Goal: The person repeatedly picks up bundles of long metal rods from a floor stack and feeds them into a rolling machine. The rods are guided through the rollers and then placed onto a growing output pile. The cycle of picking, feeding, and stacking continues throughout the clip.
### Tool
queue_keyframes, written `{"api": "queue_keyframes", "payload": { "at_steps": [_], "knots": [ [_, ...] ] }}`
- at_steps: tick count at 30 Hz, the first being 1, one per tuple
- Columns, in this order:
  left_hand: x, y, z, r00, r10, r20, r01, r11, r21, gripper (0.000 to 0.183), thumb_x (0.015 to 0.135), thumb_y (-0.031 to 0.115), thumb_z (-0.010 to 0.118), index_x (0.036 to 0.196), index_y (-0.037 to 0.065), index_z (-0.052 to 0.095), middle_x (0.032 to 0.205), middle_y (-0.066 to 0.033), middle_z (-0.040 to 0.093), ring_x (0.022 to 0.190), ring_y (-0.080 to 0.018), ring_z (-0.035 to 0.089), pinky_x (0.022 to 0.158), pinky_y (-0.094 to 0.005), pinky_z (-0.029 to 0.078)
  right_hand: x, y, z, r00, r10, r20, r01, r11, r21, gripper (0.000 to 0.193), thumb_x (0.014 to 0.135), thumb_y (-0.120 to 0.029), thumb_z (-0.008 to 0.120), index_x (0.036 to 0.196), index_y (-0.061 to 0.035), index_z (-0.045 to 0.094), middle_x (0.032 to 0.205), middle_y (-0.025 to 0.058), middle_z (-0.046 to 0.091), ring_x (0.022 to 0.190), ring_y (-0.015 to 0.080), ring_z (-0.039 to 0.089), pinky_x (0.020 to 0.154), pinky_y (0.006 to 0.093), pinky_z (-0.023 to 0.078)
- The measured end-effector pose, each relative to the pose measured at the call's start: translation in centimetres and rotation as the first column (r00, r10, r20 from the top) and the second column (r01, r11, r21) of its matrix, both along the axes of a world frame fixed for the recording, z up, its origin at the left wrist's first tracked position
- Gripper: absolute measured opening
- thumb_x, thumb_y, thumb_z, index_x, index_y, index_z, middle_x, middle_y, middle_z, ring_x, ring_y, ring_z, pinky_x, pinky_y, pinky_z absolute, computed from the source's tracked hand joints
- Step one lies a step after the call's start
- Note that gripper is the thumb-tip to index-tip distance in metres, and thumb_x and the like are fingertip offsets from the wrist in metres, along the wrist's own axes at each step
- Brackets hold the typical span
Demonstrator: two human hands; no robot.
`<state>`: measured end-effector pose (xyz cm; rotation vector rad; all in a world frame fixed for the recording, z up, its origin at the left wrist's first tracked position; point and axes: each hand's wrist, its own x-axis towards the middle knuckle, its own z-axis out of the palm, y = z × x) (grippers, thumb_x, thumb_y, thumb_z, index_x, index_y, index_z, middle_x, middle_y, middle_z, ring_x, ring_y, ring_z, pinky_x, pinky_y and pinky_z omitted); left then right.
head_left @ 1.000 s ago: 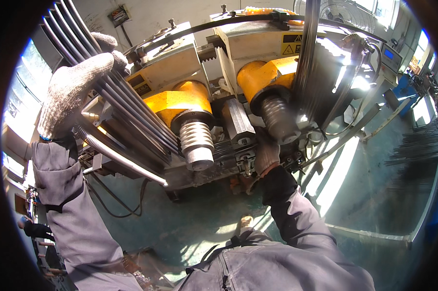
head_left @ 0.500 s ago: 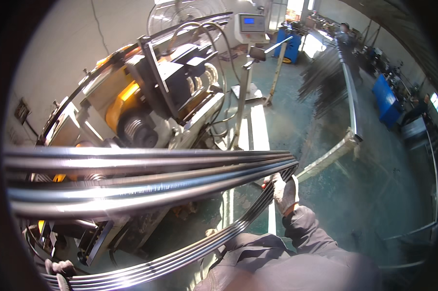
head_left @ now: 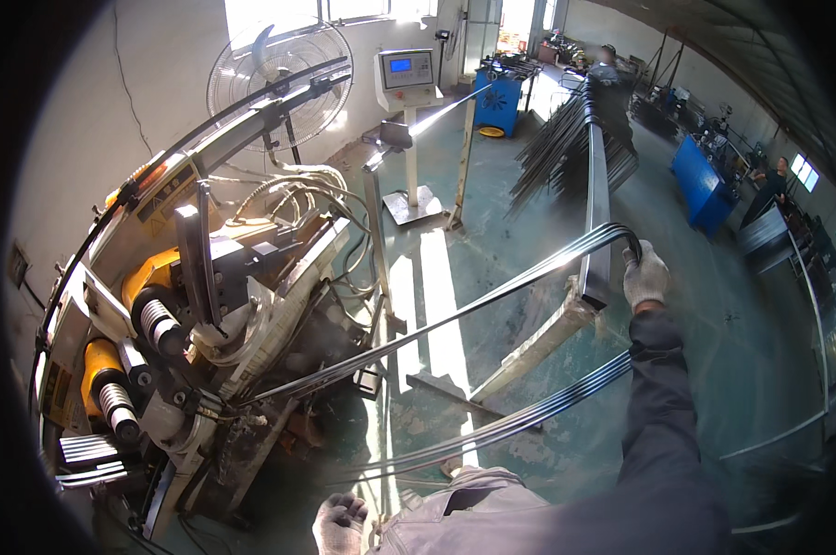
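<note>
Right hand (head_left: 646, 275), gloved, raised right of centre: fingers wrapped round a bundle of bent metal rods (head_left: 531, 274) at the bend. One run of the bundle slopes from this hand down leftward to the machine (head_left: 279, 328); a second run lies nearer, its right end meeting the dark sleeve (head_left: 660, 388). The upper run crosses the near end of a metal beam (head_left: 599, 199); whether it rests on it or passes just above, hard to say from here.

Left hand (head_left: 341, 523), gloved, low at the near edge, fingers curled, just beside the left end of the nearer run. Cannot tell whether it grips anything.

Machine on the left: two yellow housings with ribbed cylinders (head_left: 117, 407). Beyond it, a caged fan (head_left: 279, 79) by the wall and a control box (head_left: 406, 72) with blue screen on a post. Dark rods (head_left: 561, 148) hang over the beam's far part. Farther right, a blue cabinet (head_left: 702, 185) and a person (head_left: 767, 192) in dark clothing.
</note>
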<state>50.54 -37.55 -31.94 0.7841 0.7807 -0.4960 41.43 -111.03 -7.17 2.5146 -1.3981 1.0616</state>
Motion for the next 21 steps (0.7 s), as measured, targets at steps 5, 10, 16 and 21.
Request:
{"api": "queue_keyframes", "payload": {
  "at_steps": [5, 10, 16, 21],
  "knots": [
    [3.6, -9.5, 8.5, 0.976, 0.007, 0.216, 0.007, 0.998, -0.064, 0.020, 0.099, 0.000, 0.064, 0.119, 0.000, 0.070, 0.109, -0.0262, 0.073, 0.101, -0.0404, 0.073, 0.092, -0.0506, 0.063, 4.4, -13.7, -7.6, 0.983, 0.034, -0.180, -0.056, 0.991, -0.118, 0.018, 0.112, -0.030, 0.051, 0.118, -0.0196, 0.065, 0.116, 0.0154, 0.077, 0.103, 0.0431, 0.076, 0.086, 0.0567, 0.061],
    [0.3, -13.8, 9.1, 0.919, -0.230, 0.320, 0.273, 0.957, -0.095, 0.030, 0.103, 0.002, 0.069, 0.131, -0.002, 0.060, 0.123, -0.0243, 0.073, 0.110, -0.0361, 0.077, 0.097, -0.0474, 0.066, 10.3, -23.7, -2.1, 0.978, -0.041, -0.204, 0.111, 0.932, 0.346, 0.088, 0.111, -0.078, 0.025, 0.144, -0.0121, 0.073, 0.144, 0.0226, 0.072, 0.140, 0.0446, 0.063, 0.120, 0.0541, 0.044],
    [-7.6, -5.8, 5.2, 0.992, 0.086, 0.092, -0.096, 0.989, 0.110, 0.028, 0.100, 0.002, 0.072, 0.126, 0.003, 0.063, 0.111, -0.0169, 0.077, 0.095, -0.0258, 0.077, 0.083, -0.0382, 0.066, 13.8, 6.3, -17.9, 0.729, 0.684, 0.030, -0.647, 0.674, 0.357, 0.072, 0.106, -0.062, 0.042, 0.139, -0.0058, 0.073, 0.133, 0.0227, 0.077, 0.129, 0.0401, 0.069, 0.114, 0.0508, 0.049],
    [-17.7, 3.6, -0.6, 0.870, 0.492, 0.038, -0.488, 0.846, 0.215, 0.030, 0.100, 0.002, 0.073, 0.129, 0.002, 0.064, 0.109, -0.0192, 0.078, 0.085, -0.0289, 0.078, 0.066, -0.0367, 0.066, 4.3, 36.6, -34.1, 0.149, 0.978, -0.143, -0.523, 0.201, 0.829, 0.061, 0.100, -0.049, 0.057, 0.138, -0.0033, 0.071, 0.129, 0.0223, 0.078, 0.123, 0.0391, 0.072, 0.109, 0.0487, 0.052]
  ]
}}
